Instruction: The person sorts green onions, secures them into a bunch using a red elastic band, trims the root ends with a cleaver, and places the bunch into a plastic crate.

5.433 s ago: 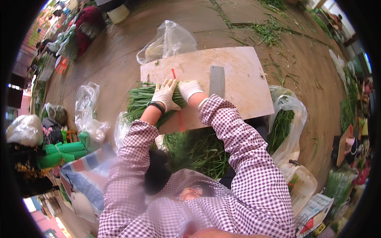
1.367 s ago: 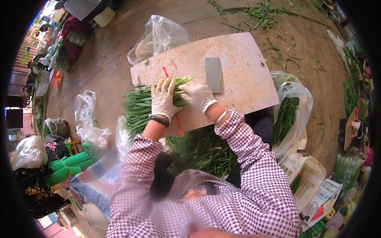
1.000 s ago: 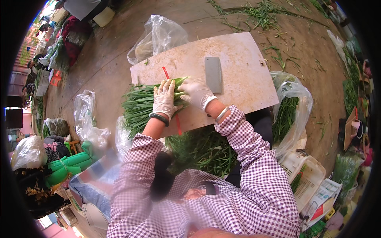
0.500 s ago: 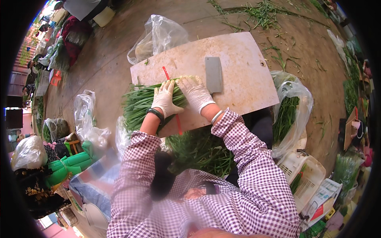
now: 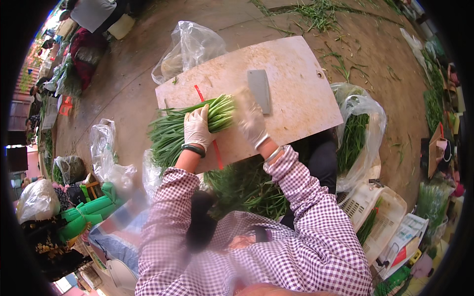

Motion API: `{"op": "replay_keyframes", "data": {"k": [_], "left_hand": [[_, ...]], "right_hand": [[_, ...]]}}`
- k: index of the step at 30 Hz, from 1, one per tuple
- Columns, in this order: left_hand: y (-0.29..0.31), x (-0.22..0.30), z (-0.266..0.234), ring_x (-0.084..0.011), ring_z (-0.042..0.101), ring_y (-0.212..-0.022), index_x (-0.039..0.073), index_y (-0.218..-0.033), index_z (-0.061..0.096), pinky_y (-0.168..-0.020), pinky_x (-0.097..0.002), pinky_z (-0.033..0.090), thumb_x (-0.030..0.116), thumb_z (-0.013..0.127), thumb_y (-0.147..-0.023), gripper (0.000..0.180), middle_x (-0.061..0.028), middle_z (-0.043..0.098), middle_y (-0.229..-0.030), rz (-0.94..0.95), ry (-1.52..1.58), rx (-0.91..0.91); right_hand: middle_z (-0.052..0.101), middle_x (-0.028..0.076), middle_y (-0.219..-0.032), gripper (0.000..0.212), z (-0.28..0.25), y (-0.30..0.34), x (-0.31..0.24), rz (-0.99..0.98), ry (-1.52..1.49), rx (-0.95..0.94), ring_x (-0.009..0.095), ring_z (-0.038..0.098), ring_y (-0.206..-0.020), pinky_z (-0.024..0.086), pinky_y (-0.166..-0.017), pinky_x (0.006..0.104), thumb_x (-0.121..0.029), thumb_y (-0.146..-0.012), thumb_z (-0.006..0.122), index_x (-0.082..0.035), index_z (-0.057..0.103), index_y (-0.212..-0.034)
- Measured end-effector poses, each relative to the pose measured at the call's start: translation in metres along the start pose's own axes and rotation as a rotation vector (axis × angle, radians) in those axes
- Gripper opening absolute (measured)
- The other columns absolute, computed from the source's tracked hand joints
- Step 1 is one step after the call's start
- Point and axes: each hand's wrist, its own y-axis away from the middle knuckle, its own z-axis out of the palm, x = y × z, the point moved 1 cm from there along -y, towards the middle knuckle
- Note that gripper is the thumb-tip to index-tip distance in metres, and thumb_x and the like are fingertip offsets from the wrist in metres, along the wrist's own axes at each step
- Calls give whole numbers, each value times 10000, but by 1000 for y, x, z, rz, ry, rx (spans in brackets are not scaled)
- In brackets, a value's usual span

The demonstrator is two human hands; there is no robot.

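A bunch of green chives (image 5: 165, 132) lies across the left part of a pale, stained board (image 5: 301, 89), leaves to the left and whitish ends to the right. My gloved left hand (image 5: 197, 127) is wrapped over the bunch, gripping it. At the pale ends, my gloved right hand (image 5: 250, 121) is smeared by motion; its fingers do not show clearly. A red strip (image 5: 218, 155) runs beneath the bunch, with its far end sticking out beyond the leaves. Just right of my right hand a grey cleaver blade (image 5: 259, 91) rests flat on the board.
Below the board is a heap of loose chives (image 5: 247, 190). A clear bag of greens (image 5: 355, 135) stands at its right, near a cream plastic crate (image 5: 382, 222). Another clear bag (image 5: 195, 47) sits behind the board. Scattered leaves (image 5: 318, 17) litter the far floor.
My left hand has gone from lying flat on the chives to gripping them. My right hand has slid off the top to the pale ends, which now show.
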Motion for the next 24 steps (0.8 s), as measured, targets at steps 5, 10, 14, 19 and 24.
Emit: {"op": "replay_keyframes", "data": {"k": [5,10,14,19,24], "left_hand": [[7,2,1,-294,497,-1183,88,-1421,402,-1116,-497,298,307,871,-581,986,-105,547,-1218,51,-18,128],[4,16,2,-312,463,-1223,111,-1460,356,-1140,-519,276,302,884,-579,1045,-111,494,-1281,116,-27,83],[6,3,1,-318,472,-1203,109,-1464,354,-1117,-486,309,298,891,-567,1063,-123,500,-1271,80,-44,36],[3,1,3,-316,487,-1176,81,-1373,447,-1072,-465,341,282,855,-595,901,-122,529,-1215,69,-35,-2],[-1,3,3,-325,463,-1214,8,-1341,459,-1072,-430,347,282,838,-573,900,-167,508,-1256,15,-18,-67]], "right_hand": [[298,185,-1578,681,25,-20,34,247,-421,19,309,256,-1472,198,-1196,350,-457,-1025,450,-14,302,-1519],[302,133,-1585,593,62,-19,46,522,-948,-92,231,238,-1475,177,-1201,310,-359,-1061,424,-17,287,-1526],[314,142,-1579,597,36,-29,40,420,-1061,44,226,234,-1476,163,-1202,311,-358,-1050,458,-28,305,-1524],[322,167,-1572,588,7,-17,-31,-85,-52,-224,255,251,-1483,168,-1213,348,-246,-989,469,-13,318,-1508],[353,187,-1549,571,54,-9,-33,-238,594,-487,299,303,-1460,225,-1197,443,-133,-944,407,6,330,-1491]]}}
